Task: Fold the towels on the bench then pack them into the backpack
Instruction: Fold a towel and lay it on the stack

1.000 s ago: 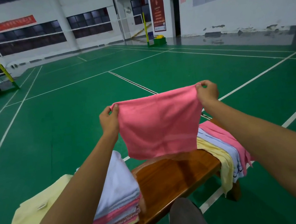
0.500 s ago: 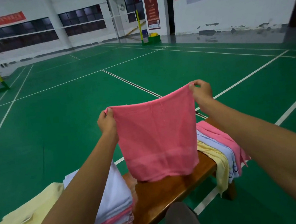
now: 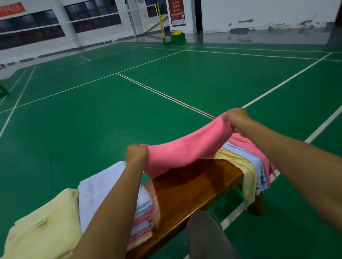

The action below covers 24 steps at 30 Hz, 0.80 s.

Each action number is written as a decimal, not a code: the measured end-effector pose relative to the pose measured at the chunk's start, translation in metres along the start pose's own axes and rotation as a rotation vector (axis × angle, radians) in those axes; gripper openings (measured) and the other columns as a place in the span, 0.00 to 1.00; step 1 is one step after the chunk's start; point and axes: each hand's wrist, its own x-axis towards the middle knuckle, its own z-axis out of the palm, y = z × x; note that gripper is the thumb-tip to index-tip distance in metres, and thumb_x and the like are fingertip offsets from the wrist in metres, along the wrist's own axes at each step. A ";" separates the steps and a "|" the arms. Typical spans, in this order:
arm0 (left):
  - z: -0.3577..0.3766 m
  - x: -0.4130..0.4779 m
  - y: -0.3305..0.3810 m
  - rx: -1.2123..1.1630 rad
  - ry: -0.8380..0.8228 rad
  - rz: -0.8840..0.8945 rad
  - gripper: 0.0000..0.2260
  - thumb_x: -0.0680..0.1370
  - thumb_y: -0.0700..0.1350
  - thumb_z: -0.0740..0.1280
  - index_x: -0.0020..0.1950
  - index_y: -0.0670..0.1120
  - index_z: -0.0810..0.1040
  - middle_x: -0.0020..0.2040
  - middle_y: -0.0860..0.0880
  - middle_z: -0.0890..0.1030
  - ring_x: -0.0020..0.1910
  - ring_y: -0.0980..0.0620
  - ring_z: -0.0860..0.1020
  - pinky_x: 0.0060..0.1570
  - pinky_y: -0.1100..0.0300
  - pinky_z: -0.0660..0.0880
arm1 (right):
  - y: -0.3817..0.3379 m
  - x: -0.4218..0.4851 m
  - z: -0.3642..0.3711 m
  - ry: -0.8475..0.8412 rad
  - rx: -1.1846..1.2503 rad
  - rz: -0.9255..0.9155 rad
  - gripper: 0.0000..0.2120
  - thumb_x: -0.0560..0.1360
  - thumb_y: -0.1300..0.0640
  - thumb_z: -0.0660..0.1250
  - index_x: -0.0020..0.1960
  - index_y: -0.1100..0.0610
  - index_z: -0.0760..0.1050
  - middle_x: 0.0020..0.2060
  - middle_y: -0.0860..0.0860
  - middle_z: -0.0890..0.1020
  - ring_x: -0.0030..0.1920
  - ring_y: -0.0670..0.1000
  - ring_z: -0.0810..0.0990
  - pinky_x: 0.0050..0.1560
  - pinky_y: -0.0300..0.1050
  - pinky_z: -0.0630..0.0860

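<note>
Head camera, looking forward-down over bench [image 3: 193, 192], close.

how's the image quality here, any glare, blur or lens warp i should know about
Head view: wide-angle warp bends the court lines and stretches both forearms at the edges; soft glare on the glossy bench, which also mirrors the pink towel; left hand and right hand look slightly soft; far windows dark, hall evenly lit.
</note>
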 end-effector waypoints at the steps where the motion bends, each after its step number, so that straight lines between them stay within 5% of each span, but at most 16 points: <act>1: 0.003 -0.007 -0.005 0.092 -0.135 -0.027 0.14 0.79 0.42 0.67 0.61 0.35 0.79 0.60 0.39 0.82 0.60 0.40 0.81 0.53 0.52 0.79 | 0.011 -0.004 -0.004 -0.054 -0.016 0.068 0.06 0.75 0.68 0.66 0.49 0.63 0.81 0.44 0.58 0.83 0.38 0.53 0.79 0.33 0.45 0.78; 3: 0.008 -0.026 -0.011 0.250 -0.381 -0.050 0.13 0.80 0.40 0.66 0.62 0.37 0.78 0.60 0.39 0.82 0.59 0.41 0.82 0.46 0.54 0.78 | 0.033 -0.009 -0.013 -0.192 -0.131 0.152 0.09 0.77 0.68 0.66 0.56 0.67 0.78 0.50 0.61 0.83 0.40 0.55 0.80 0.34 0.47 0.80; 5: 0.015 -0.038 -0.017 0.391 -0.448 -0.012 0.13 0.82 0.39 0.63 0.65 0.37 0.77 0.62 0.39 0.81 0.60 0.41 0.81 0.46 0.54 0.77 | 0.052 -0.016 -0.021 -0.293 -0.242 0.216 0.12 0.79 0.67 0.66 0.62 0.67 0.74 0.57 0.62 0.80 0.47 0.58 0.81 0.39 0.52 0.80; 10: 0.032 -0.038 -0.037 0.719 -0.390 0.092 0.18 0.82 0.40 0.56 0.69 0.38 0.76 0.69 0.41 0.76 0.65 0.42 0.76 0.63 0.52 0.74 | 0.081 -0.025 -0.027 -0.385 -0.458 0.289 0.19 0.80 0.64 0.67 0.70 0.65 0.70 0.62 0.58 0.75 0.64 0.63 0.76 0.53 0.56 0.79; 12: 0.031 -0.041 -0.039 0.764 -0.421 0.110 0.17 0.82 0.41 0.58 0.68 0.39 0.77 0.68 0.42 0.77 0.65 0.43 0.77 0.63 0.52 0.75 | 0.084 -0.022 -0.026 -0.396 -0.514 0.302 0.20 0.80 0.64 0.67 0.71 0.65 0.68 0.64 0.59 0.75 0.64 0.62 0.76 0.57 0.57 0.79; 16: 0.037 -0.041 -0.037 0.598 -0.521 -0.137 0.18 0.83 0.38 0.55 0.70 0.33 0.70 0.59 0.34 0.77 0.60 0.38 0.78 0.63 0.47 0.76 | 0.079 -0.011 -0.019 -0.472 -0.665 0.360 0.22 0.80 0.63 0.66 0.72 0.65 0.66 0.60 0.58 0.73 0.57 0.60 0.75 0.52 0.54 0.79; 20: 0.041 -0.027 -0.032 0.747 -0.432 0.051 0.16 0.83 0.40 0.60 0.69 0.39 0.75 0.67 0.41 0.77 0.66 0.41 0.77 0.62 0.51 0.74 | 0.083 0.008 -0.005 -0.477 -0.723 0.399 0.24 0.79 0.63 0.67 0.72 0.64 0.65 0.59 0.59 0.74 0.57 0.59 0.76 0.53 0.54 0.80; 24: 0.046 -0.004 -0.040 0.817 -0.299 0.186 0.14 0.80 0.39 0.59 0.61 0.39 0.79 0.63 0.40 0.80 0.61 0.42 0.79 0.57 0.52 0.76 | 0.089 0.028 0.014 -0.379 -0.705 0.282 0.19 0.78 0.63 0.69 0.66 0.65 0.70 0.63 0.61 0.75 0.62 0.64 0.76 0.55 0.57 0.80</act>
